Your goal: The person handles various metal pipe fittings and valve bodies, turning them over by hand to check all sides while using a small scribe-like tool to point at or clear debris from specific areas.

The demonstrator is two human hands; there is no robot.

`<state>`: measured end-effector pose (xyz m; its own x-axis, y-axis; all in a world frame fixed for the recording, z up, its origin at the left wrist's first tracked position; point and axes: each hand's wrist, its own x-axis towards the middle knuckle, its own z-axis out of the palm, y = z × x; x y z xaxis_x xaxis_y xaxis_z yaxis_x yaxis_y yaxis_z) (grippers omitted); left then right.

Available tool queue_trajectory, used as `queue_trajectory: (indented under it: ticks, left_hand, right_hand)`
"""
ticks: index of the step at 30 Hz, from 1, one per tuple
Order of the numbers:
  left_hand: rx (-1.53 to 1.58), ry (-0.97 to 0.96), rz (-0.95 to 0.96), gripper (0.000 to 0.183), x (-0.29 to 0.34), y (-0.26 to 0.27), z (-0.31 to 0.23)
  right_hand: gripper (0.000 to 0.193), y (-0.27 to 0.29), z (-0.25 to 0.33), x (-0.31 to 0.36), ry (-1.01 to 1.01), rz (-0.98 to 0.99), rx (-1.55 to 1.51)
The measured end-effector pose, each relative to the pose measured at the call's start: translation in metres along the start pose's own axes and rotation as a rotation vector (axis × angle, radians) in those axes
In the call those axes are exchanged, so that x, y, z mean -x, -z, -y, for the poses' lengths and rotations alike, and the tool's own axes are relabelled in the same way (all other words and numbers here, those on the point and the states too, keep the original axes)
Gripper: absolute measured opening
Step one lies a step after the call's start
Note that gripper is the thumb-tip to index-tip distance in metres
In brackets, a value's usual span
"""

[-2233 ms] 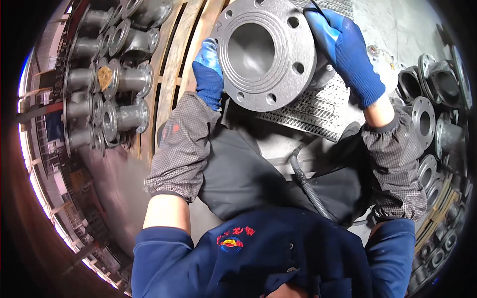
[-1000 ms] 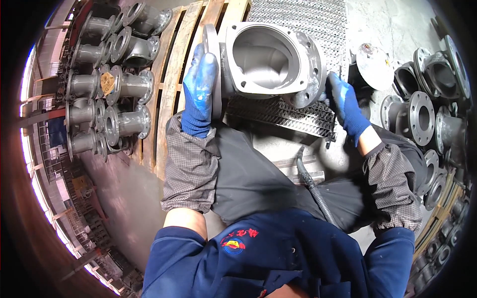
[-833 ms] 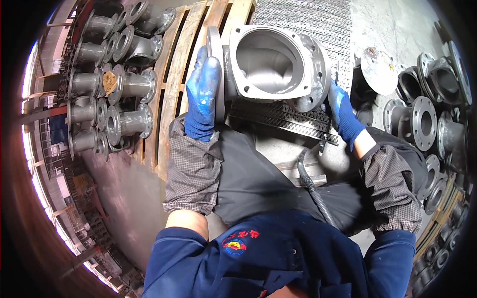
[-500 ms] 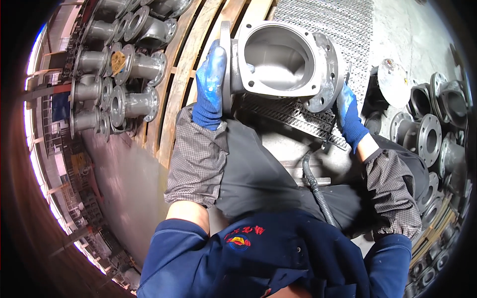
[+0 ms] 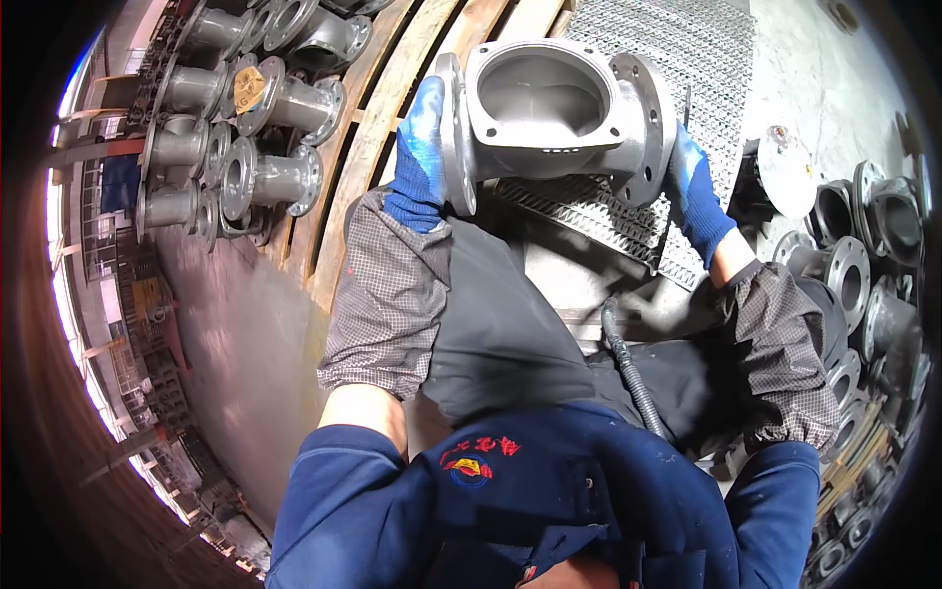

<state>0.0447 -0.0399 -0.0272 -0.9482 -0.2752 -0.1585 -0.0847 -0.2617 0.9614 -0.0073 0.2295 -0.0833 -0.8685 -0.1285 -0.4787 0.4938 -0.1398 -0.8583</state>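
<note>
A grey flanged valve body [image 5: 549, 160] is held up between my two blue-gloved hands, above the far end of my lap. Its wide squarish opening faces up, with bolt holes at the corners. My left hand [image 5: 420, 147] presses against the outer face of the left round flange [image 5: 457, 137], fingers pointing away from me. On the other side my right hand [image 5: 695, 194] grips behind the right flange [image 5: 648, 128], which hides part of its fingers. Beneath the casting lies a textured metal grating [image 5: 677, 49].
Several flanged pipe castings [image 5: 280, 187] stand stacked on a wooden pallet [image 5: 388, 103] at the left. More castings [image 5: 846, 275] fill the right side, near a pale round disc [image 5: 787, 172]. A ribbed hose [image 5: 633, 373] runs between my legs.
The valve body has tipped, so its top opening looks narrower and more of its near side shows. Both hands have stayed on the flanges, turning with it.
</note>
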Motion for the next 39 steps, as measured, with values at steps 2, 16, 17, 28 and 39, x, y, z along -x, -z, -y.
queue_trajectory:
  ticks: [2, 16, 17, 28, 39]
  left_hand:
    - [0.216, 0.115, 0.070, 0.049, 0.016, -0.028, -0.019]
    - [-0.251, -0.055, 0.147, 0.037, 0.027, -0.031, -0.029]
    - [-0.349, -0.131, 0.141, 0.039, 0.025, -0.032, -0.029]
    - [-0.674, -0.298, 0.309, 0.085, 0.015, -0.074, -0.024]
    - [-1.010, -0.972, 0.564, 0.059, -0.053, -0.060, -0.012]
  right_hand:
    - [0.046, 0.012, 0.002, 0.012, 0.110, 0.061, 0.153]
    - [0.043, 0.020, -0.006, 0.000, -0.185, 0.037, -0.282]
    - [0.044, 0.027, -0.007, -0.004, -0.188, 0.033, -0.304]
    - [0.049, 0.065, -0.014, -0.037, 0.197, -0.242, 0.254]
    - [0.039, 0.051, -0.051, 0.016, -0.006, -0.110, -0.015]
